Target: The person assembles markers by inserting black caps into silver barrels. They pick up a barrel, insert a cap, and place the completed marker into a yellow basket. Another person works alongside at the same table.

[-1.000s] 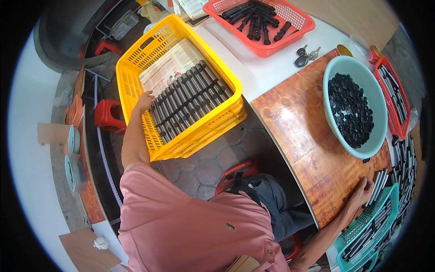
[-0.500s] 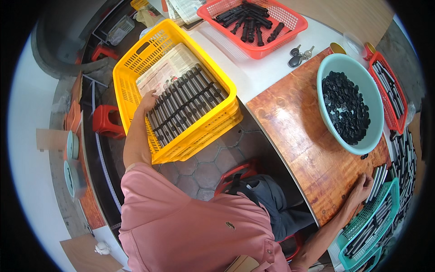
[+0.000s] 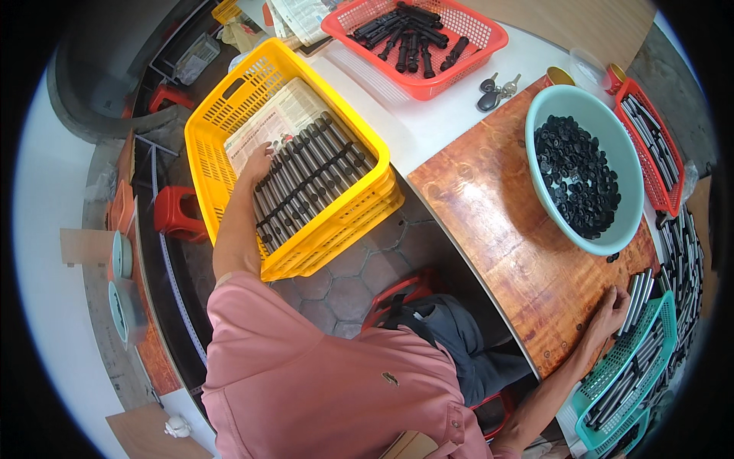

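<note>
In the yellow crate (image 3: pixel 206 145), grey metal tubes with black fittings (image 3: pixel 313 180) lie side by side in a row over newspaper (image 3: pixel 267 115). My left hand (image 3: pixel 258 164) reaches over the crate's left side to the far-left end of that row. Its fingers are apart and stretched toward the newspaper, and I see nothing held. On the right, my right hand (image 3: pixel 612 312) is at the edge of the wooden board, right beside several bare metal tubes (image 3: pixel 636 301). Its fingers are curled together, and whatever they hold is hidden.
A pale green basin (image 3: pixel 537 168) of small black rings stands on the brown wooden board (image 3: pixel 489 229). Behind is a red basket (image 3: pixel 489 50) with black parts. Keys (image 3: pixel 497 92) lie near it. Green baskets (image 3: pixel 669 321) of tubes stand at right. A red stool (image 3: pixel 180 213) is at left.
My left hand has shifted slightly along the end of the tube row, toward the newspaper. The right hand remains beside the bare tubes. The whole view has shifted a little.
</note>
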The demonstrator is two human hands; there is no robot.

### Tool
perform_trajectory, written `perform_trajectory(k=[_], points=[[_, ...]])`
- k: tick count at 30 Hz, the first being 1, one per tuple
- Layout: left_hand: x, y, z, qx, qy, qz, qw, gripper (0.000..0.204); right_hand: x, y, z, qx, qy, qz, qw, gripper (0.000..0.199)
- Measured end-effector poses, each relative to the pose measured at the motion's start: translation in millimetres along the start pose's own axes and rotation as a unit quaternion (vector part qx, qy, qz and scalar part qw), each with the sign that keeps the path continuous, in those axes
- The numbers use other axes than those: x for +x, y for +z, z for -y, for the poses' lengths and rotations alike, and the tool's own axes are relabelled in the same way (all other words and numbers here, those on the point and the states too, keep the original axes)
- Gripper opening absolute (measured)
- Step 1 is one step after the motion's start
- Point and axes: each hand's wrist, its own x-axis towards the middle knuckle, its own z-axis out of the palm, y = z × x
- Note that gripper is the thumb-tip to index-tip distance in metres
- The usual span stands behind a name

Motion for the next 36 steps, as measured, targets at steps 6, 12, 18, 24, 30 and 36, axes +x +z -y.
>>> perform_trajectory(k=[6, 12, 18, 24, 30, 36], points=[[19.4, 16.1, 6.7, -0.014, 0.03, 0.035, 0.999, 0.063, 1.2, 1.0, 0.5, 0.001, -0.005, 0.007, 1.0, 0.024], [15.2, 15.1, -15.2, 0.039, 0.034, 0.01, 0.999, 0.07, -0.9, 1.1, 4.9, 0.01, 0.013, 0.007, 1.0, 0.023], [11.0, 27.2, -46.5, -0.002, 0.082, 0.019, 0.996, 0.075, 0.3, 2.0, 3.1, 0.005, 0.018, 0.008, 1.0, 0.022], [15.0, 25.0, -61.5, 0.03, 0.03, 0.033, 0.999, 0.074, 1.7, 2.2, -6.6, 0.026, 0.016, 0.01, 0.999, 0.019], [29.3, 41.7, -61.3, 0.042, 0.148, -0.017, 0.988, 0.07, 1.4, 3.6, -4.0, 0.028, -0.003, 0.01, 1.0, 0.022], [38.8, 49.1, -79.5, 0.034, 0.118, 0.037, 0.992, 0.062, -2.2, -0.4, -14.4, 0.047, -0.004, -0.003, 0.999, 0.016]])
